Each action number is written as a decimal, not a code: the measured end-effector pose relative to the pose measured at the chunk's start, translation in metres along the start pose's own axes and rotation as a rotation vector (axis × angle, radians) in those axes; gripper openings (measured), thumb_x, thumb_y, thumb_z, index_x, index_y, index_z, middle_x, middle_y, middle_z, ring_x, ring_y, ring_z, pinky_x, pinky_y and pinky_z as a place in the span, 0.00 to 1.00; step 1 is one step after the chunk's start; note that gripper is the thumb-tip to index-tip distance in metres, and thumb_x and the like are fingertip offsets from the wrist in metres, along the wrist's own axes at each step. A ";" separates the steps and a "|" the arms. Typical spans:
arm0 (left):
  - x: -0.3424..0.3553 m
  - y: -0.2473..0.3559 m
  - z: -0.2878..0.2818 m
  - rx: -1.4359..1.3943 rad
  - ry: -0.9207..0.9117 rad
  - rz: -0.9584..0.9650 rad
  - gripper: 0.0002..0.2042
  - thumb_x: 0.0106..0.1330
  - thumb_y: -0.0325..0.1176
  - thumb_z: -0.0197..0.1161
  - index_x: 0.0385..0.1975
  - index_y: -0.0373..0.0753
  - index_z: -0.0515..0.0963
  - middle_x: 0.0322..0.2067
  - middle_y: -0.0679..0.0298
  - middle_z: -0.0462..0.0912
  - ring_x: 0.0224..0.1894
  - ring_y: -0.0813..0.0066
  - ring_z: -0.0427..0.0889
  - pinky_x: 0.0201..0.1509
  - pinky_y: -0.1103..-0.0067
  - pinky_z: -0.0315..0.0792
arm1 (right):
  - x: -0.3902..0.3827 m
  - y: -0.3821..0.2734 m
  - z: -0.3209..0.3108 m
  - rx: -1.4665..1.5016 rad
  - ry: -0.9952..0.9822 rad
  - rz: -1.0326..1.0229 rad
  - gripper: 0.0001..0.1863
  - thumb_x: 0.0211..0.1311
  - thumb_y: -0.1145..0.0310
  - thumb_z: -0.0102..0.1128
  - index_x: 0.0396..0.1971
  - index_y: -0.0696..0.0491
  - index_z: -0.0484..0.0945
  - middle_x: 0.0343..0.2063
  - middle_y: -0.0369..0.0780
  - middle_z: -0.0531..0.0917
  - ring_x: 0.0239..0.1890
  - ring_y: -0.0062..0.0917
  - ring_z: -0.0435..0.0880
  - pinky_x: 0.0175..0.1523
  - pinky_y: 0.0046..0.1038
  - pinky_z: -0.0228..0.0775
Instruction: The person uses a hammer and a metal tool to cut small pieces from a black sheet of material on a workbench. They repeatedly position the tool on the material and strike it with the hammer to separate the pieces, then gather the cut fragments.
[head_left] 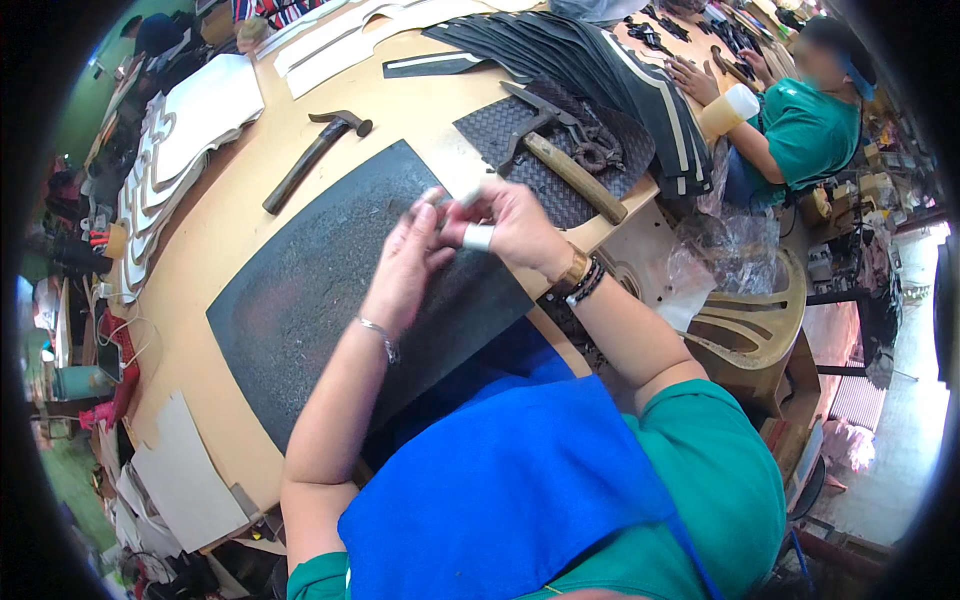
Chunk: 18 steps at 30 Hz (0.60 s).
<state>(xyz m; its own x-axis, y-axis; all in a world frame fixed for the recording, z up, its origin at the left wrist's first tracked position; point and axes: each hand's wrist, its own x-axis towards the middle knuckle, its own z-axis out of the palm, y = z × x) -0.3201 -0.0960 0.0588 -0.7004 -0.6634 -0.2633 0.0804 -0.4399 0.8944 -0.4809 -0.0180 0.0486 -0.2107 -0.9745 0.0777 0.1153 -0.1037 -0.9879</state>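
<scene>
Blue apron (500,480) nearest the camera. Left hand (403,262) and right hand (525,232) close together above dark mat (320,300) on counter (415,105); white band (478,237) at right-hand fingers. Grip, both: fingertips blurred; cannot tell whether clamped on anything. Hammer (306,167) lies beyond mat; wooden-handled tool (577,180) on woven sheet (478,130), right.

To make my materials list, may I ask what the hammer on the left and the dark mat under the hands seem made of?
Hammer: the smooth, dull brown-grey head suggests metal; the dark, worn-looking handle is probably wood. Dark mat: perhaps rubber, judging by its matte, scuffed-looking surface; leather remains possible.
</scene>
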 end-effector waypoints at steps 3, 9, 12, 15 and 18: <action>-0.007 -0.027 -0.007 -0.155 -0.002 0.119 0.15 0.76 0.44 0.46 0.49 0.41 0.72 0.36 0.69 0.77 0.34 0.83 0.74 0.42 0.81 0.72 | 0.005 -0.022 -0.010 -0.437 -0.114 0.011 0.10 0.56 0.74 0.69 0.38 0.56 0.80 0.32 0.34 0.84 0.35 0.15 0.81 0.43 0.21 0.75; -0.029 -0.013 -0.047 0.068 0.110 0.188 0.12 0.77 0.41 0.45 0.42 0.41 0.72 0.24 0.73 0.69 0.21 0.89 0.64 0.31 0.86 0.69 | 0.048 -0.030 -0.176 -1.605 0.579 0.012 0.21 0.57 0.55 0.64 0.48 0.50 0.79 0.43 0.47 0.82 0.50 0.41 0.79 0.58 0.39 0.70; -0.027 -0.023 -0.052 -0.056 0.118 0.240 0.11 0.76 0.40 0.46 0.43 0.41 0.73 0.24 0.73 0.69 0.21 0.89 0.63 0.30 0.86 0.68 | 0.071 -0.019 -0.215 -1.394 0.608 0.199 0.20 0.62 0.55 0.58 0.50 0.51 0.77 0.45 0.51 0.82 0.51 0.45 0.79 0.57 0.42 0.70; -0.030 -0.023 -0.055 -0.005 0.092 0.256 0.11 0.76 0.40 0.47 0.44 0.41 0.73 0.24 0.73 0.70 0.21 0.89 0.64 0.29 0.87 0.67 | 0.086 -0.021 -0.209 -1.486 0.543 0.320 0.21 0.63 0.58 0.57 0.50 0.55 0.77 0.45 0.52 0.82 0.51 0.46 0.79 0.56 0.43 0.71; -0.033 -0.025 -0.055 0.033 0.076 0.242 0.11 0.76 0.40 0.47 0.45 0.40 0.73 0.24 0.72 0.70 0.22 0.89 0.64 0.29 0.88 0.67 | 0.098 -0.025 -0.207 -1.538 0.470 0.533 0.21 0.63 0.60 0.57 0.51 0.58 0.77 0.47 0.54 0.80 0.54 0.46 0.78 0.58 0.41 0.71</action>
<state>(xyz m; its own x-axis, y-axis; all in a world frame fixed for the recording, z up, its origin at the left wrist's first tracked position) -0.2596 -0.0964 0.0256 -0.6079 -0.7913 -0.0654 0.2151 -0.2435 0.9458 -0.7054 -0.0701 0.0536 -0.7441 -0.6664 -0.0469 -0.6584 0.7434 -0.1177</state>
